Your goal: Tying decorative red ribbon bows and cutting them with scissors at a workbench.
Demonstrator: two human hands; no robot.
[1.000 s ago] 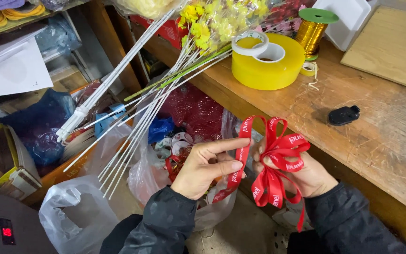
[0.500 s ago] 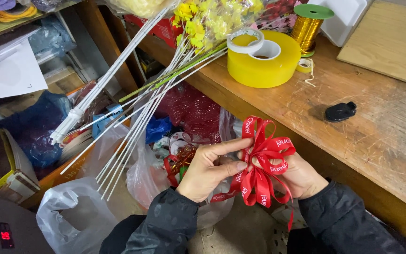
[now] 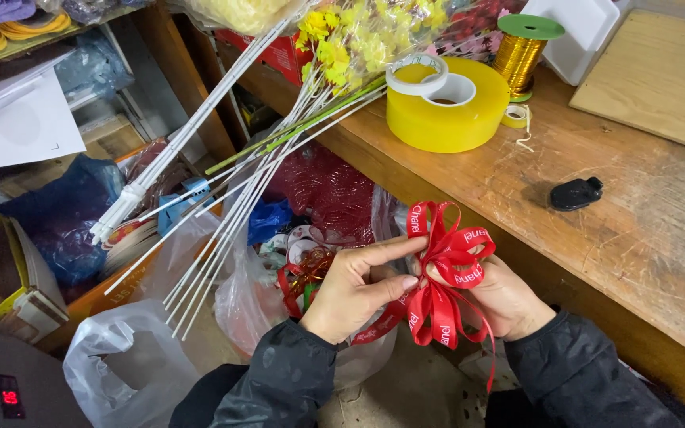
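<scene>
White stems (image 3: 223, 190): a bundle of thin white rods leans from the wooden bench down to lower left, above a clear plastic bag (image 3: 120, 357). They lie close to the left elbow, so a wide swing of that arm could, I judge, knock them off the edge.
Left hand (image 3: 354, 289): forefinger stretched out along the top of the bow, thumb pressed in against its middle, the other fingers curled under. It pinches the bow's centre. If this pinch loosens, the gathered loops would likely spring apart.
Red ribbon bow (image 3: 441, 273): held in the air between both hands, just off the front edge of the bench and above the bags of scraps. Several loops fan upward and loose tails hang down. A tail could catch on a sleeve and pull the loops uneven.
Right hand (image 3: 505, 297): closed around the back of the bow, fingers wrapped under the loops; its fingertips are hidden by ribbon. Squeezing too hard could flatten the loops.
Yellow tape roll (image 3: 447, 107): sits on the bench, well apart from the hands, a smaller white roll on top.
Small black object (image 3: 574, 192): lies on the bench beyond the right hand; what it is I cannot tell.
</scene>
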